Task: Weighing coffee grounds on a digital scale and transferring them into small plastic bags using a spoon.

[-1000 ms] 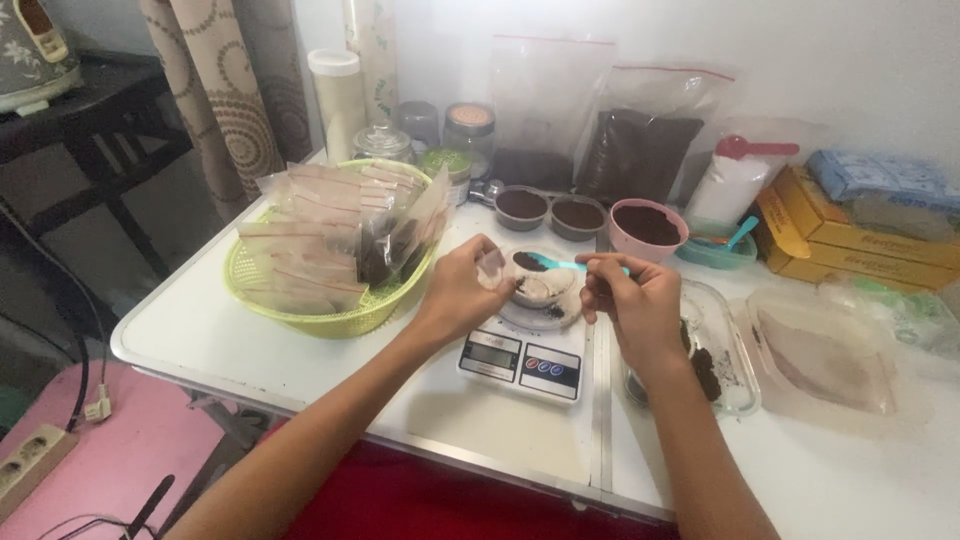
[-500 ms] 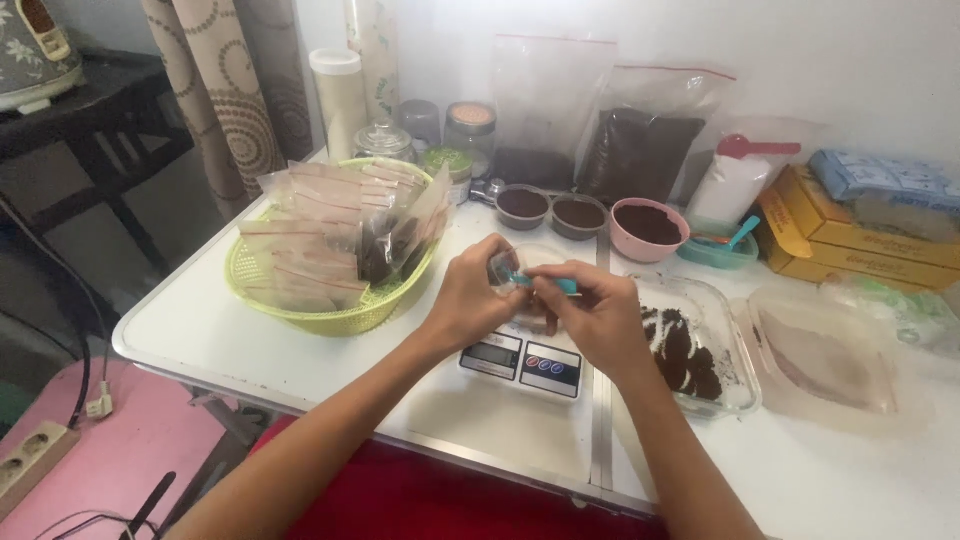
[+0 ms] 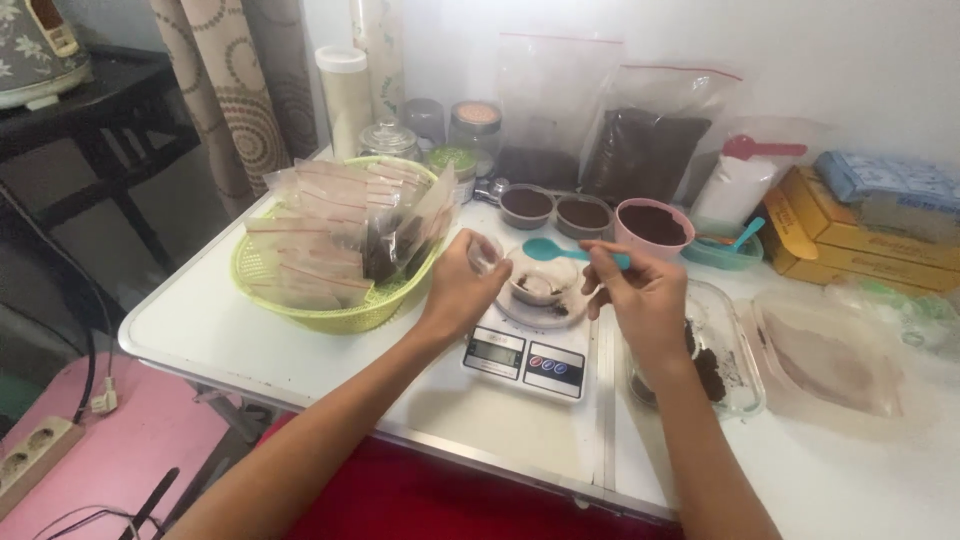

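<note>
Two tall clear zip bags (image 3: pixel 610 140) with red seal strips lean on the far wall, both part-filled with dark powder. Right of them stands a white pouch (image 3: pixel 735 185) with a red scoop on top, then a stack of flat yellow cartons (image 3: pixel 850 235) with a blue packet on top. At the left, a lime-green basket (image 3: pixel 300 300) is heaped with small clear sachets (image 3: pixel 345 215), some showing dark filling.

The right hand (image 3: pixel 645 300) has its grip pinched on the handle of a teal spoon (image 3: pixel 570 253), whose bowl hangs over a small white cup (image 3: pixel 540 285) on the digital kitchen scale (image 3: pixel 525 350). The left hand (image 3: pixel 462 285) has its fingers closed round a small clear thing, just left of the cup; what it is I cannot tell.

Beyond the scale sit two small dark-filled tins (image 3: pixel 555 205) and a pink cup (image 3: pixel 652 225) of dark powder. A clear tray (image 3: pixel 735 350) with dark lumps lies under the right wrist, on the white table (image 3: pixel 200 320).
</note>
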